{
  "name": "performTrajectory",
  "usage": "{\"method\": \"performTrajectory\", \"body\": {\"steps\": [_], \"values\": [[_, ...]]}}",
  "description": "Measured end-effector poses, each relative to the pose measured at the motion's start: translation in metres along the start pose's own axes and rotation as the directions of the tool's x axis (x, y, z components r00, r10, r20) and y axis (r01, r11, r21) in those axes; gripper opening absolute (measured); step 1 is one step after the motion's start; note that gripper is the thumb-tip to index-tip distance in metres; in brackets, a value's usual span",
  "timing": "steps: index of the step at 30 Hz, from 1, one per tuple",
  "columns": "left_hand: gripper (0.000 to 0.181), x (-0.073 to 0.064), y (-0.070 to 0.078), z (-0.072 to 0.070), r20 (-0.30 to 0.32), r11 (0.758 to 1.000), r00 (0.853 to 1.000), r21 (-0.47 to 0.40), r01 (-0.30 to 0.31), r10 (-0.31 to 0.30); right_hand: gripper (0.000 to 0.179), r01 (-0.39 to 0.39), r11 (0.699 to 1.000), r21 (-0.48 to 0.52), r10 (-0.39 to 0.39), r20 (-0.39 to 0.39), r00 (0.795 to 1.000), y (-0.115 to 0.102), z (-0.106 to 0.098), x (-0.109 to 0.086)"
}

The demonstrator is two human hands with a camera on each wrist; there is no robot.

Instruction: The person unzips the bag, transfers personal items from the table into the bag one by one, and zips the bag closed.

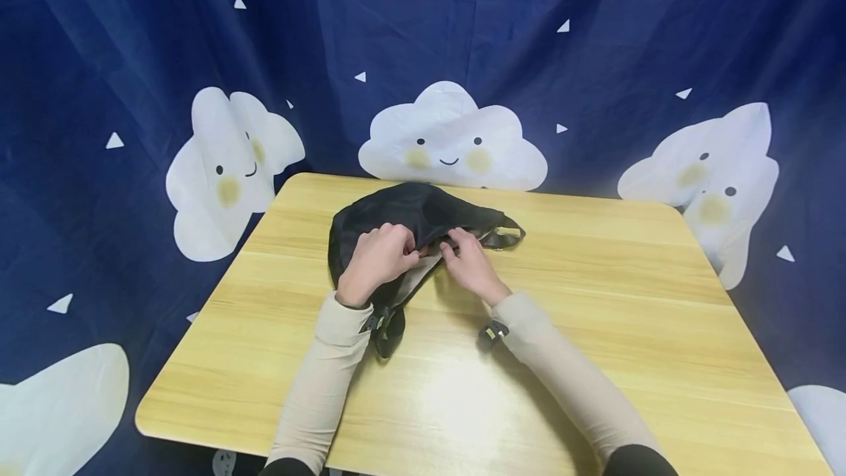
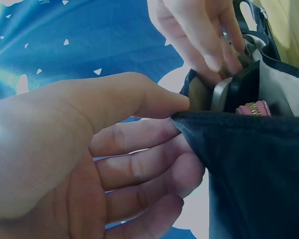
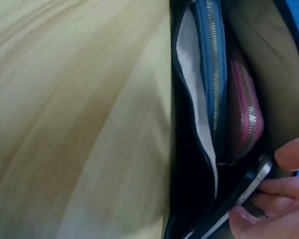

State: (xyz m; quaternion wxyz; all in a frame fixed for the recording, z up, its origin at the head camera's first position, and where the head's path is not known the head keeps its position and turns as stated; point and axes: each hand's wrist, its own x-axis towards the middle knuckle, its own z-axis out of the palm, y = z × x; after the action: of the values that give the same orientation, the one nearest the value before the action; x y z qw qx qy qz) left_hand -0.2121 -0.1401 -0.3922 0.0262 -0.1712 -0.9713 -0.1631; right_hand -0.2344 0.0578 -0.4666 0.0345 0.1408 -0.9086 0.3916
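Observation:
A black bag [image 1: 413, 208] with a zip opening and pale lining lies on the wooden table, its mouth held apart. My left hand [image 1: 381, 259] pinches the rim of the opening between thumb and fingers, also seen in the left wrist view. My right hand [image 1: 471, 263] reaches into the mouth at the other end, its fingers on a thin dark phone [image 3: 251, 186] with a silver edge; part of the grip is hidden. Inside the bag, a blue zipped pouch [image 3: 209, 74] stands beside a pink zipped purse [image 3: 244, 112].
One bag strap [image 1: 390, 333] hangs towards me on the left, and another strap loop [image 1: 505, 239] lies to the right. The light wooden table [image 1: 595, 300] extends around the bag. A dark blue curtain [image 1: 423, 28] printed with clouds hangs behind it.

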Motion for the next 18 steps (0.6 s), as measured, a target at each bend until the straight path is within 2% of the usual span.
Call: {"method": "performTrajectory", "body": {"steps": [3,7,11,15,18], "values": [[0.028,0.000,0.000,0.000,-0.003,1.000,1.000,0.002,0.000,0.000,0.046,0.011,1.000,0.019,-0.012,0.025,1.000,0.001,0.003,0.001],[0.030,0.000,-0.002,0.000,-0.013,1.000,1.000,-0.007,-0.003,0.003,0.053,-0.053,0.991,0.123,0.051,0.016,0.999,0.007,0.004,0.002],[0.035,0.001,0.000,0.001,-0.005,1.000,1.000,-0.011,-0.001,0.001,0.049,-0.093,0.957,0.273,0.105,-0.031,0.994,0.019,-0.001,-0.001],[0.037,0.001,0.000,0.002,0.034,1.000,0.999,-0.006,0.007,-0.007,0.039,-0.113,0.933,0.342,0.151,-0.088,0.985,0.029,-0.009,-0.004],[0.032,0.002,-0.001,0.003,0.053,1.000,0.999,-0.004,0.013,-0.013,0.033,-0.139,0.905,0.401,0.193,-0.097,0.976,0.033,-0.013,-0.004]]}}
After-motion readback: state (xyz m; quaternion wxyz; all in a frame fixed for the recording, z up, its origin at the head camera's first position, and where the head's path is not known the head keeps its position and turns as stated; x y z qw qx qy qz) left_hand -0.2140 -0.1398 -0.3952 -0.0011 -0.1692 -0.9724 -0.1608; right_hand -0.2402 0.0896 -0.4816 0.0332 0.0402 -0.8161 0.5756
